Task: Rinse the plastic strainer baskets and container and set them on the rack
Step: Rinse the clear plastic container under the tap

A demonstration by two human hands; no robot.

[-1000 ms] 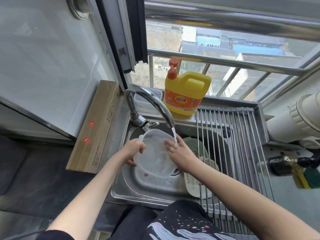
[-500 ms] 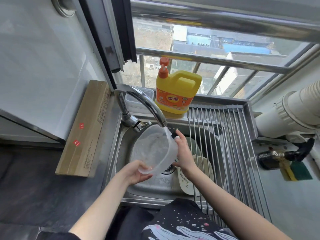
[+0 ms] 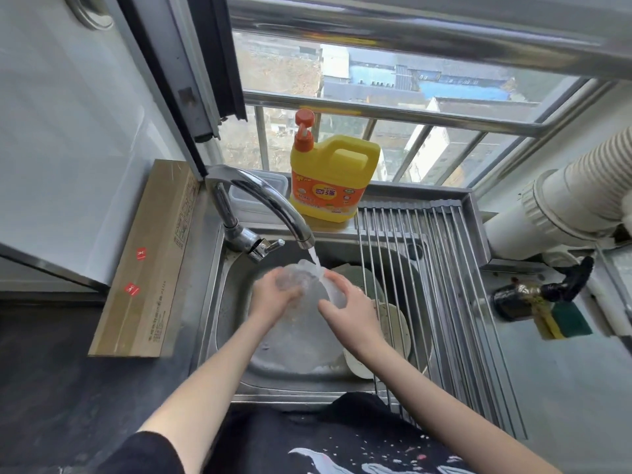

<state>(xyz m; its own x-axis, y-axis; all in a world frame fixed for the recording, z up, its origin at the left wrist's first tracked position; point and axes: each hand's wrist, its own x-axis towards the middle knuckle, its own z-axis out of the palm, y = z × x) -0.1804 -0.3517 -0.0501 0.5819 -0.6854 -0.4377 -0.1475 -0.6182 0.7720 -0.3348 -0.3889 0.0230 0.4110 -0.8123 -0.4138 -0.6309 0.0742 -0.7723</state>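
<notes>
A clear plastic container [image 3: 313,285] is held over the steel sink [image 3: 219,302], right under the running faucet [image 3: 263,200]. My left hand [image 3: 273,295] presses on its left side with fingers over the plastic. My right hand [image 3: 349,309] grips its right side. Water falls onto the container's top edge. Two strainer baskets lie in the sink's right half, a green one [image 3: 369,282] and a white one [image 3: 393,323], partly under the rack. The steel rod rack [image 3: 444,285] spans the sink's right side.
A yellow detergent jug [image 3: 333,179] with an orange pump stands behind the sink, a clear lidded box [image 3: 273,183] beside it. A long cardboard box [image 3: 150,261] lies left of the sink. A white duct [image 3: 564,200] and a green-yellow sponge [image 3: 561,319] sit at the right.
The container has been turned and lowered between both hands under the stream. My left hand moved from its lower rim up onto its left side.
</notes>
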